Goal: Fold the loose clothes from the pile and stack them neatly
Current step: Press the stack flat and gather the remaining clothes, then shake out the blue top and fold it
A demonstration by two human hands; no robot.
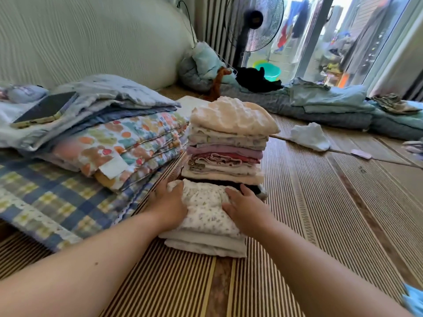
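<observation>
On the striped mat, the tall stack stands just behind a low pile topped by a folded floral garment. We judge this fold is being squared; next we lift it onto the stack without tipping it. The left hand and right hand press its sides, fingers straight.

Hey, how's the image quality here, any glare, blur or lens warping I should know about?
Head view: daylight blows out the window at upper right; the wide-angle lens bows the mat stripes; left hand, right hand and folded stack look fairly sharp; bedding at the left edge is soft.
</observation>
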